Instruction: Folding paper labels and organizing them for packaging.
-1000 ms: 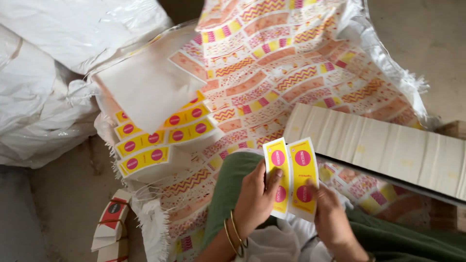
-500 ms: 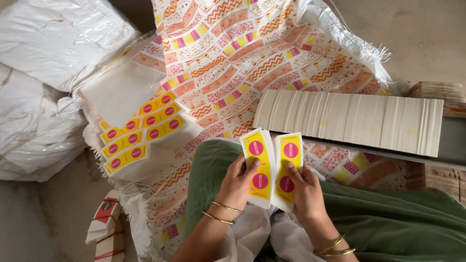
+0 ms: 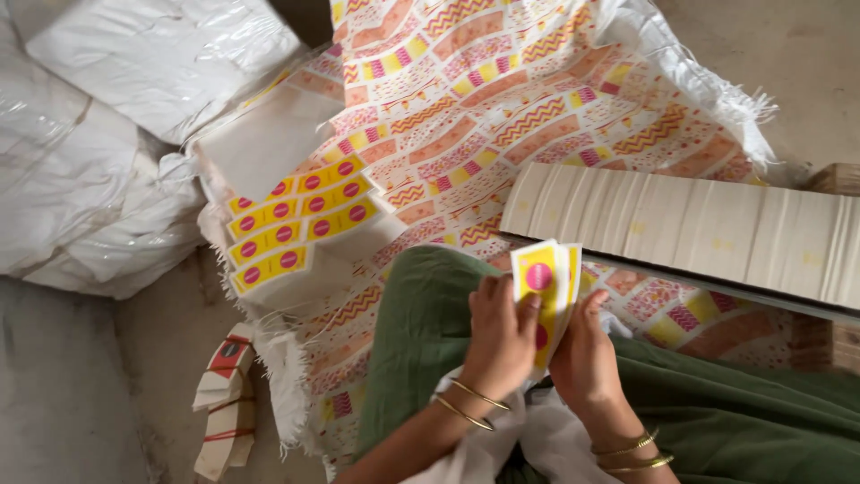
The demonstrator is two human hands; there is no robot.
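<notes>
From above, the left hand (image 3: 498, 336) and right hand (image 3: 587, 363) are together gripping a thin stack of glossy yellow labels (image 3: 548, 287), each with a round pink dot, held upright over a lap in green cloth (image 3: 717, 412); fingers are curling round the stack's edges. Thin metal bangles (image 3: 470, 403) are circling both wrists. Far left, more flat yellow labels are lying fanned in a pile (image 3: 291, 220) on a white sheet. A woven, printed mat (image 3: 502, 99) with frayed edges is spreading beneath. To the right, a long row of cream cards (image 3: 690, 224) is standing packed edge to edge. Crinkled white sacks (image 3: 98, 152) are slumping at far left.
</notes>
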